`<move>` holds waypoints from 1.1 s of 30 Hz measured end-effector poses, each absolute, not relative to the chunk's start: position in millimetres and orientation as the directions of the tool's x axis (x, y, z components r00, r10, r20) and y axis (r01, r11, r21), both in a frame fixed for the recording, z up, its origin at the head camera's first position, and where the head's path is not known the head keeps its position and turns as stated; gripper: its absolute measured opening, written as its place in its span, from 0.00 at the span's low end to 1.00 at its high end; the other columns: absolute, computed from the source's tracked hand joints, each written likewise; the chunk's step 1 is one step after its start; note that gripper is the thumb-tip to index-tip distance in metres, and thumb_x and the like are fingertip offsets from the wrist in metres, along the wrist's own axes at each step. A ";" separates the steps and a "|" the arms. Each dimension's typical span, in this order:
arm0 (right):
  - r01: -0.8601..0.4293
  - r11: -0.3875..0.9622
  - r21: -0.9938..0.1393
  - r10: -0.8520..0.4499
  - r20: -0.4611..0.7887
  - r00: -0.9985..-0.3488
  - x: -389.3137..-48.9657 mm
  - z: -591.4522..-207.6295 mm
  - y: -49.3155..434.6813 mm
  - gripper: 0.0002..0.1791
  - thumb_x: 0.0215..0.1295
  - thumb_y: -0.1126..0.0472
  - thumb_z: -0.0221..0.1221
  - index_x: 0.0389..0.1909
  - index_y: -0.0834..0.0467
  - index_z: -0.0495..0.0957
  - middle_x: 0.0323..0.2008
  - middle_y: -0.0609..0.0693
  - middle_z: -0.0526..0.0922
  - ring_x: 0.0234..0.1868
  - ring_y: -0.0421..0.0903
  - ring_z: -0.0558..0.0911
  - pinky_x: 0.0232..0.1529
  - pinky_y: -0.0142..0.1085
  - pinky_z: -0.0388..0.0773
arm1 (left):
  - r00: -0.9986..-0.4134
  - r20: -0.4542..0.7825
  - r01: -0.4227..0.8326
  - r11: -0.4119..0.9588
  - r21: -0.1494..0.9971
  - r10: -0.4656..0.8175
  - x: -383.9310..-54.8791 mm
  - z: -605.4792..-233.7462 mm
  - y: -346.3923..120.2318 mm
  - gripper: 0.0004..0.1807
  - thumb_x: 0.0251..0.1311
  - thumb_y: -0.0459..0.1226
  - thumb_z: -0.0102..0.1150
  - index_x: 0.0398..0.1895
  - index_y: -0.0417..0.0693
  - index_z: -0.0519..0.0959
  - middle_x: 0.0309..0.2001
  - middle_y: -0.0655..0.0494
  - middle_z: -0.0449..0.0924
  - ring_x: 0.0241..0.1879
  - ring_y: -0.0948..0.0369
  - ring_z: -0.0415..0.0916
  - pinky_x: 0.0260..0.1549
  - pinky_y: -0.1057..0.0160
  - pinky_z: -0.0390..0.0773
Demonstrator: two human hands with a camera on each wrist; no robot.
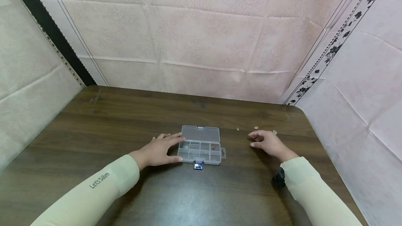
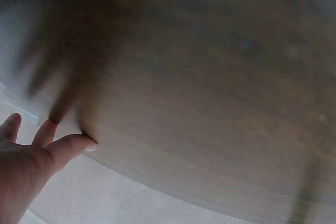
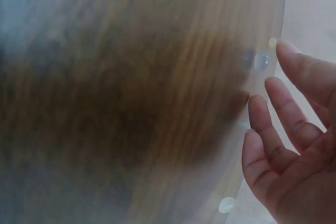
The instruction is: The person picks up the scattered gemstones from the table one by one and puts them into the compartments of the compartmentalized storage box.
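A clear plastic compartment box (image 1: 201,134) lies on the table with its lid swung back, away from me. One front compartment on the right holds a small brown piece (image 1: 214,147), and a pale piece (image 1: 186,147) sits at the left. Along the box's left side my left hand (image 1: 158,151) rests, fingers spread, with fingertips and thumb at its edge. My right hand (image 1: 269,144), loosely bent and holding nothing, hovers over the table to the right of the box. Close to it lie small pebble-like pieces: a yellowish one (image 3: 272,41), a clear shiny one (image 3: 261,61) and a pale one (image 3: 227,204).
A blue clasp (image 1: 198,165) sticks out at the box's front, and a hanging tab (image 1: 223,153) at its right side. The brown wooden table (image 1: 125,114) is enclosed by pale patterned cloth (image 1: 201,37) at the back and sides.
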State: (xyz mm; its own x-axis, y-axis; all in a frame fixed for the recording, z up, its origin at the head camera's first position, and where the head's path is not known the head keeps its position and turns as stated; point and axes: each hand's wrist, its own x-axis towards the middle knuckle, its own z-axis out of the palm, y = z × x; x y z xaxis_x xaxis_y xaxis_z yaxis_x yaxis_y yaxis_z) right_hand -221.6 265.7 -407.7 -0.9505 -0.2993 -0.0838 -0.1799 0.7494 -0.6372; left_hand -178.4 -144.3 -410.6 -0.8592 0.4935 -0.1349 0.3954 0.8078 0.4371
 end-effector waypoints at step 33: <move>-0.235 0.737 -0.633 -0.359 -0.072 -0.930 -225.8 -415.5 268.9 0.12 0.61 0.73 0.61 0.45 0.65 0.82 0.40 0.56 0.81 0.43 0.52 0.79 0.44 0.45 0.77 | -0.858 -0.139 0.393 0.807 0.440 0.494 -177.7 -408.5 -143.8 0.42 0.57 0.62 0.58 0.73 0.60 0.62 0.75 0.57 0.53 0.70 0.39 0.52 0.58 0.25 0.50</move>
State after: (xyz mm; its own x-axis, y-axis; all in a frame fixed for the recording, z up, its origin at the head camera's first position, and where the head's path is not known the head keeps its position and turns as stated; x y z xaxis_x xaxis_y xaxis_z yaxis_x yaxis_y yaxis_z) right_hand -225.8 268.9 -415.5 -0.9304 -0.3593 -0.0724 -0.2354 0.7372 -0.6334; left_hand -177.7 -143.8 -408.5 -0.8582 0.4940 -0.1393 0.3934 0.8075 0.4396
